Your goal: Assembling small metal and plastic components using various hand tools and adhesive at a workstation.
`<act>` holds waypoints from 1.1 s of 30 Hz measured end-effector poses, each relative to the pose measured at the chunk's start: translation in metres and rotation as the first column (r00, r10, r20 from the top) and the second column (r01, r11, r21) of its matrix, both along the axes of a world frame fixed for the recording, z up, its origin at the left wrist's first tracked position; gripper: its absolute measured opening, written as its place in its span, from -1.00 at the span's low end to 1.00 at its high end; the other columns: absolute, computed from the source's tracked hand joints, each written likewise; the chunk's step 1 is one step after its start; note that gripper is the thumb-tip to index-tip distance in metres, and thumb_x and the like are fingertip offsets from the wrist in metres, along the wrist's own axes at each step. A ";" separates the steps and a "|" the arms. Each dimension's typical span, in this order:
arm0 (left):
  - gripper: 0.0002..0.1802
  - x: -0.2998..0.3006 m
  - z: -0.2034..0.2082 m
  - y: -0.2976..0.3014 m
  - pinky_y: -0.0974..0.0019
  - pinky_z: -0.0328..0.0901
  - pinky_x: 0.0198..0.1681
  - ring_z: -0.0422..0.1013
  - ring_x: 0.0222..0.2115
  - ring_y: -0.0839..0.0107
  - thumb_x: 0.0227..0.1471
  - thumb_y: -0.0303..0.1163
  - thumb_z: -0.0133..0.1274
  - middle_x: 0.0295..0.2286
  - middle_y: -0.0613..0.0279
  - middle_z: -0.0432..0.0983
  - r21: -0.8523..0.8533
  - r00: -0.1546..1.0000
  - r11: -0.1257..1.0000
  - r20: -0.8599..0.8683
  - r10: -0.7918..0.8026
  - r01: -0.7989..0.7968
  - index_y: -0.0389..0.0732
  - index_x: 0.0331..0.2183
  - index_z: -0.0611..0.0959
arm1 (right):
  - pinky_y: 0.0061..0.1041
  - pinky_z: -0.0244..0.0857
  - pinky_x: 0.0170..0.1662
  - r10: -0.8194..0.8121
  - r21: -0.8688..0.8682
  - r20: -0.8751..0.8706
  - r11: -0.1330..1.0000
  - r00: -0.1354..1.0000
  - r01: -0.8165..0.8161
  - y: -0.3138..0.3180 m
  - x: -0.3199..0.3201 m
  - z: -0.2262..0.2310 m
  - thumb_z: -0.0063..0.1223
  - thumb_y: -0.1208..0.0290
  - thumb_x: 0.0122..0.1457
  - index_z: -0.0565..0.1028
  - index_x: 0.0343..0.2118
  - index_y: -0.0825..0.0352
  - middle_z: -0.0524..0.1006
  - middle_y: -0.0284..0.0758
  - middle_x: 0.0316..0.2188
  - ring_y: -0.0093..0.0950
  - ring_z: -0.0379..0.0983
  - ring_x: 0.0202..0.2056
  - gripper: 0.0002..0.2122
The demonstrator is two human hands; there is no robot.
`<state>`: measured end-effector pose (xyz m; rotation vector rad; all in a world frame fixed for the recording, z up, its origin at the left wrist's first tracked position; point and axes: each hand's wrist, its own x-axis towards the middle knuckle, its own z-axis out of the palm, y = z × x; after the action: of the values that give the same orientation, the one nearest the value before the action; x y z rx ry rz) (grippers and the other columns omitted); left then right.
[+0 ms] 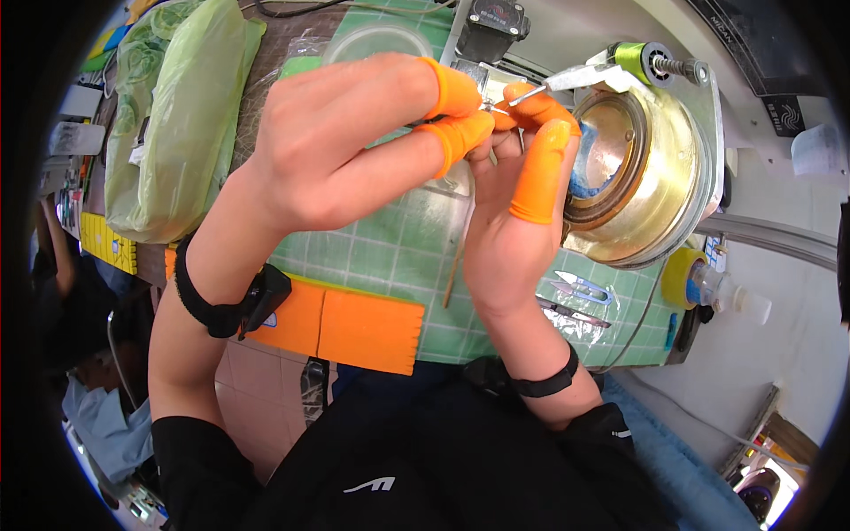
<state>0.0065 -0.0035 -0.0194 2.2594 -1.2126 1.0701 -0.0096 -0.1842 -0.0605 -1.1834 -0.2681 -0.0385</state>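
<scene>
My left hand (341, 142) comes in from the left, its thumb and forefinger in orange finger cots and pinched together. My right hand (518, 190) is turned palm up opposite it, also with orange cots, its fingertips curled close to the left ones. Between the fingertips is a tiny pale, shiny piece (489, 106), mostly hidden and too small to name. A thin metal tip (529, 96) on a white-wrapped arm reaches down right beside the right fingertips. Just right of that hand stands a round brass-coloured metal drum (660, 195) with blue material inside.
A spool of bright green thread (639, 64) sits above the drum. Blue thread snips (582, 288) and a slim cutter (574, 312) lie on the green gridded mat (372, 243). An orange foam strip (367, 327) lines the front edge. A pale green plastic bag (190, 115) fills the left.
</scene>
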 end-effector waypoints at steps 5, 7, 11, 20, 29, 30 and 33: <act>-0.65 -0.002 -0.004 -0.002 0.29 0.56 -0.32 0.62 -0.35 0.16 -0.38 -0.66 0.35 -0.30 -0.01 0.61 -0.054 0.999 0.998 0.036 0.015 -0.013 -0.40 -0.35 0.75 | -0.35 0.20 0.14 0.031 0.029 -0.006 0.999 0.999 -0.031 0.001 -0.006 0.006 -0.35 0.08 0.53 0.30 0.20 0.33 0.36 -0.36 0.09 -0.48 0.33 -0.03 -0.56; -0.65 -0.003 -0.005 -0.007 0.30 0.56 -0.30 0.61 -0.35 0.17 -0.37 -0.69 0.37 -0.30 -0.01 0.61 -0.079 0.997 0.996 0.067 0.042 -0.037 -0.39 -0.35 0.75 | -0.39 0.20 0.00 0.069 0.057 -0.062 0.996 0.996 -0.065 -0.004 -0.016 0.005 -0.33 0.10 0.53 0.31 0.21 0.32 0.37 -0.38 0.06 -0.53 0.28 -0.18 -0.58; -0.65 -0.005 0.003 -0.016 0.34 0.51 -0.31 0.59 -0.34 0.22 -0.35 -0.72 0.39 -0.28 -0.01 0.60 -0.079 0.995 0.994 0.056 0.081 -0.076 -0.40 -0.35 0.73 | -0.61 0.11 -0.18 0.037 0.112 -0.195 0.994 0.980 -0.015 0.002 -0.045 0.023 -0.26 0.20 0.52 0.30 0.11 0.25 0.28 -0.44 -0.20 -0.69 0.13 -0.31 -0.72; -0.68 -0.058 0.020 0.025 0.31 0.34 -0.03 0.51 -0.19 0.08 0.08 -0.60 0.17 -0.22 0.05 0.57 -0.053 0.841 0.928 -0.444 0.309 -0.369 -0.35 -0.07 0.62 | -0.64 0.22 -0.37 0.395 -0.021 -0.146 0.916 0.907 -0.402 -0.043 -0.077 0.047 -0.27 0.20 0.50 0.51 -0.25 0.40 0.53 -0.35 -0.37 -0.64 0.40 -0.42 -0.62; -0.82 -0.053 0.016 0.030 0.20 0.36 -0.30 0.44 -0.33 0.06 0.13 -0.54 0.10 -0.36 0.00 0.43 -0.053 0.330 0.980 -0.944 0.014 -0.191 -0.40 -0.21 0.59 | -0.59 0.29 -0.34 0.506 -0.147 -0.189 0.833 0.842 -0.534 -0.053 -0.079 0.046 -0.30 0.17 0.52 0.52 -0.27 0.45 0.54 -0.31 -0.34 -0.60 0.40 -0.44 -0.56; -0.82 -0.050 0.018 0.030 0.20 0.36 -0.30 0.44 -0.33 0.06 0.13 -0.54 0.10 -0.36 0.00 0.43 -0.050 0.345 0.983 -0.938 0.014 -0.177 -0.40 -0.21 0.59 | -0.57 0.30 -0.32 0.518 -0.155 -0.208 0.820 0.830 -0.551 -0.054 -0.079 0.045 -0.27 0.17 0.51 0.52 -0.28 0.42 0.53 -0.33 -0.36 -0.59 0.40 -0.42 -0.59; -0.86 -0.045 0.007 0.032 0.20 0.37 -0.36 0.46 -0.34 0.11 0.14 -0.52 0.09 -0.36 0.03 0.45 -0.005 0.420 0.993 -0.906 0.044 -0.115 -0.41 -0.26 0.59 | -0.56 0.28 -0.37 0.540 -0.249 -0.280 0.757 0.794 -0.603 -0.037 -0.081 0.041 -0.37 0.19 0.51 0.54 -0.27 0.39 0.53 -0.36 -0.37 -0.61 0.39 -0.45 -0.57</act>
<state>-0.0382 0.0286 -0.0126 2.2633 -0.5443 -0.2218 -0.0906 -0.2211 -0.0192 -1.3794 -0.4742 0.6908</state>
